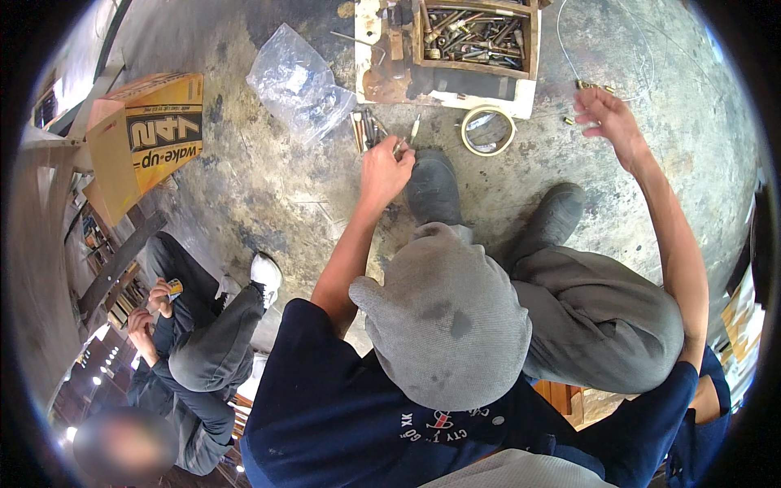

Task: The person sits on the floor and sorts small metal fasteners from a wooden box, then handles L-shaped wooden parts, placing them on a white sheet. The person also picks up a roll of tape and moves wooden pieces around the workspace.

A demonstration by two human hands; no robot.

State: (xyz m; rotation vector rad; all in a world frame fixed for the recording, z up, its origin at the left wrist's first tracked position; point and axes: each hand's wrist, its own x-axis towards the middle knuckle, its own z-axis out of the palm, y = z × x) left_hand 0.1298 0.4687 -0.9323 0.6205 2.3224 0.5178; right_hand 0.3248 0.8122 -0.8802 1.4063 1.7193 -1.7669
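Observation:
My left hand (385, 173) is closed in front of my dark shoe (434, 187). Its fingers pinch something small that I cannot make out. Several thin metal bits (368, 130) lie on the floor just beyond these fingers. Beside them is a slim light-handled tool (416, 127). My right hand (610, 122) is stretched out at the far right, fingers apart and apparently empty. It hovers close to small brass pieces (598, 85) on the floor; another brass piece (569, 120) lies by its fingertips.
A wooden box (530, 37) of metal bits rests on a stained board (455, 99). Near it are a tape roll (465, 134), a clear plastic bag (297, 81) and a thin wire (561, 37). At left stand a yellow carton (163, 122) and a seated person (199, 358).

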